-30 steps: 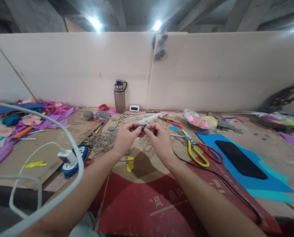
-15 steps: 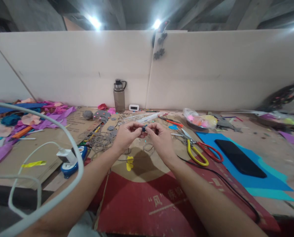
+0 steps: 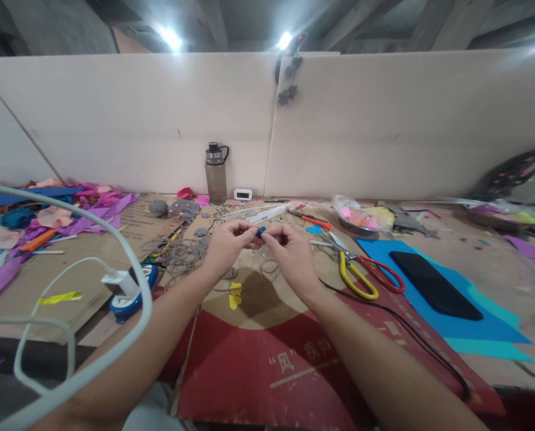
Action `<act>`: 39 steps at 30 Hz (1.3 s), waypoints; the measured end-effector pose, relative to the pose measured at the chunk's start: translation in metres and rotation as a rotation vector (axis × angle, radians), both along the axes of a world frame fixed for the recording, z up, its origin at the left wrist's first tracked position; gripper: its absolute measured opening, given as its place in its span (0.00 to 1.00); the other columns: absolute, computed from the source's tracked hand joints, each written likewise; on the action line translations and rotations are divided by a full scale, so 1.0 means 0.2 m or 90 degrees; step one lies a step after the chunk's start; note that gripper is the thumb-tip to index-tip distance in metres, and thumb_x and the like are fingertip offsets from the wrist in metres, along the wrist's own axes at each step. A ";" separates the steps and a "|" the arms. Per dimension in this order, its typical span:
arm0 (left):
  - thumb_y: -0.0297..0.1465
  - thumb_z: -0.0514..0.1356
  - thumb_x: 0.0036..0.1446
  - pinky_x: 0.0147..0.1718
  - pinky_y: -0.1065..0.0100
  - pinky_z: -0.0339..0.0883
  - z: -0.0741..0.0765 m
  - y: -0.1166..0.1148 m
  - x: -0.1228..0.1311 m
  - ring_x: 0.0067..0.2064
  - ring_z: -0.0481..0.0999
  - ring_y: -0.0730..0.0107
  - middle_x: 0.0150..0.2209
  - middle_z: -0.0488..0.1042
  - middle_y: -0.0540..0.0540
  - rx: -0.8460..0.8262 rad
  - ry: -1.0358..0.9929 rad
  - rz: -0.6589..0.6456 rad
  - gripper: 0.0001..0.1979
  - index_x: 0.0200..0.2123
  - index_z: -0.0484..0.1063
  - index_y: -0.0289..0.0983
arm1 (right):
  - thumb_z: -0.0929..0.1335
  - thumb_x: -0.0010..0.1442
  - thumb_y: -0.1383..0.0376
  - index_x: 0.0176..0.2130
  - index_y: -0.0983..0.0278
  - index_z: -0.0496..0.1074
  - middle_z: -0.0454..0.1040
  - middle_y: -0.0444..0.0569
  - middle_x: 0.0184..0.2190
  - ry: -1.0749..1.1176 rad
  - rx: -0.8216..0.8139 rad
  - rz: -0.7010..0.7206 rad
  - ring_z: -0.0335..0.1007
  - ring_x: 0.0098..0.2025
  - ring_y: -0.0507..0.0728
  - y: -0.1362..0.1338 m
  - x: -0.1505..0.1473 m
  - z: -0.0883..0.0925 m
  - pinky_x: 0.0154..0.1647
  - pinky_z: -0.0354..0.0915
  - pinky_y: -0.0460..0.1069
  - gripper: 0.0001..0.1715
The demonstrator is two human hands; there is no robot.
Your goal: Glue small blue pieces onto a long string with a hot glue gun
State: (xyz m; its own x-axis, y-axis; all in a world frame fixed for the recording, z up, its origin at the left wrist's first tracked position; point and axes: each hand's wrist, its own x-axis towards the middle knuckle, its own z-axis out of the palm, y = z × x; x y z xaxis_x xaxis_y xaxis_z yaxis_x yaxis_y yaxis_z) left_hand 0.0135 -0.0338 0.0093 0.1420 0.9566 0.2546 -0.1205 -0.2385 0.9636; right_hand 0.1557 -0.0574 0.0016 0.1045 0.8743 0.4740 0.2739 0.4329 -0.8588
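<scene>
A small blue piece [image 3: 261, 231], too small to name further, is pinched between the fingertips of both hands above the cardboard. My left hand [image 3: 228, 246] grips it from the left, thumb against forefinger. From the right, my right hand [image 3: 291, 254] pinches it the same way, and the two sets of fingertips nearly meet. Below the hands lies a red and brown cardboard sheet [image 3: 258, 371] with yellow paper cut-outs [image 3: 235, 296] on it. Grey cord [image 3: 184, 257] is tangled beside my left hand. Scissors [image 3: 357, 272] with one yellow and one red handle lie open right of my right hand.
A black phone [image 3: 435, 284] rests on blue sheets [image 3: 496, 326] at the right. A bottle [image 3: 216, 175] and a small white clock [image 3: 243, 194] stand by the white partition. White cable [image 3: 144, 299] loops past a blue power strip [image 3: 135, 293]. Colourful scraps [image 3: 61, 215] pile at the left.
The small piece has turned between the fingertips and now shows a brighter blue side. Both hands stay in nearly the same place.
</scene>
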 end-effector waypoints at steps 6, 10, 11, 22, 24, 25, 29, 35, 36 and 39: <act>0.37 0.66 0.46 0.32 0.67 0.73 -0.01 0.01 0.00 0.28 0.77 0.71 0.26 0.77 0.45 -0.020 -0.007 -0.004 0.14 0.31 0.74 0.32 | 0.67 0.54 0.59 0.29 0.63 0.71 0.69 0.43 0.23 -0.032 0.007 -0.009 0.59 0.25 0.51 0.00 0.01 0.00 0.28 0.56 0.47 0.10; 0.38 0.66 0.46 0.31 0.69 0.72 -0.01 0.01 0.00 0.27 0.76 0.72 0.25 0.76 0.46 -0.013 -0.006 -0.014 0.14 0.30 0.73 0.32 | 0.67 0.53 0.60 0.28 0.63 0.70 0.67 0.43 0.22 -0.036 0.002 -0.017 0.58 0.24 0.50 0.00 0.01 0.01 0.27 0.56 0.47 0.09; 0.38 0.66 0.46 0.30 0.69 0.72 -0.01 0.01 0.00 0.26 0.76 0.73 0.25 0.76 0.47 -0.008 -0.002 -0.014 0.14 0.30 0.73 0.32 | 0.67 0.53 0.60 0.27 0.63 0.70 0.67 0.42 0.21 -0.035 -0.001 -0.019 0.58 0.24 0.50 0.00 0.01 0.01 0.27 0.56 0.47 0.08; 0.34 0.64 0.48 0.30 0.70 0.71 0.02 -0.03 0.01 0.26 0.76 0.72 0.24 0.75 0.47 0.044 0.084 0.030 0.10 0.29 0.72 0.32 | 0.68 0.48 0.59 0.24 0.63 0.68 0.60 0.39 0.17 0.015 -0.066 -0.031 0.52 0.22 0.49 0.02 0.00 0.03 0.23 0.51 0.46 0.10; 0.34 0.63 0.48 0.30 0.69 0.71 0.02 -0.03 0.00 0.27 0.76 0.72 0.25 0.75 0.47 0.061 0.102 0.032 0.10 0.29 0.72 0.32 | 0.68 0.48 0.59 0.24 0.63 0.68 0.60 0.39 0.18 0.018 -0.074 -0.033 0.52 0.22 0.49 0.02 0.00 0.03 0.23 0.51 0.46 0.10; 0.34 0.63 0.49 0.31 0.69 0.71 0.02 -0.03 0.00 0.27 0.76 0.71 0.25 0.75 0.47 0.067 0.110 0.032 0.09 0.30 0.72 0.32 | 0.68 0.47 0.59 0.24 0.63 0.68 0.60 0.39 0.18 0.016 -0.075 -0.034 0.52 0.22 0.49 0.02 0.00 0.02 0.23 0.51 0.46 0.10; 0.34 0.62 0.50 0.31 0.69 0.71 0.01 -0.02 0.00 0.27 0.76 0.71 0.26 0.76 0.46 0.085 0.125 0.028 0.09 0.31 0.73 0.32 | 0.68 0.48 0.59 0.24 0.63 0.68 0.60 0.39 0.18 0.001 -0.069 -0.039 0.52 0.22 0.49 0.02 0.01 0.02 0.23 0.51 0.46 0.10; 0.33 0.61 0.49 0.31 0.69 0.70 0.01 -0.02 0.00 0.27 0.75 0.72 0.25 0.75 0.46 0.096 0.146 0.030 0.08 0.30 0.73 0.33 | 0.68 0.48 0.59 0.30 0.63 0.68 0.60 0.38 0.20 0.008 -0.050 -0.037 0.53 0.23 0.49 0.02 0.01 0.02 0.24 0.52 0.46 0.10; 0.33 0.61 0.49 0.31 0.69 0.70 0.01 -0.02 0.00 0.27 0.75 0.72 0.25 0.75 0.46 0.095 0.147 0.030 0.08 0.29 0.73 0.33 | 0.68 0.48 0.60 0.32 0.63 0.68 0.59 0.38 0.20 0.011 -0.046 -0.032 0.52 0.22 0.49 0.02 0.01 0.03 0.24 0.52 0.46 0.11; 0.33 0.62 0.49 0.31 0.70 0.70 0.02 -0.03 0.00 0.27 0.75 0.72 0.25 0.75 0.47 0.090 0.140 0.018 0.08 0.29 0.73 0.33 | 0.67 0.49 0.60 0.33 0.63 0.71 0.56 0.37 0.18 -0.004 -0.059 -0.008 0.49 0.22 0.49 0.01 0.02 0.05 0.23 0.49 0.46 0.10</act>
State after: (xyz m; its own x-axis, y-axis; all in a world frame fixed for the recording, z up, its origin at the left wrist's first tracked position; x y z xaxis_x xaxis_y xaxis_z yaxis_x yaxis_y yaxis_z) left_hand 0.0138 -0.0402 0.0136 0.1829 0.9181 0.3516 0.0963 -0.3727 0.9230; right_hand 0.1596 -0.0562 0.0108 0.1125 0.9131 0.3919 0.2838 0.3485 -0.8933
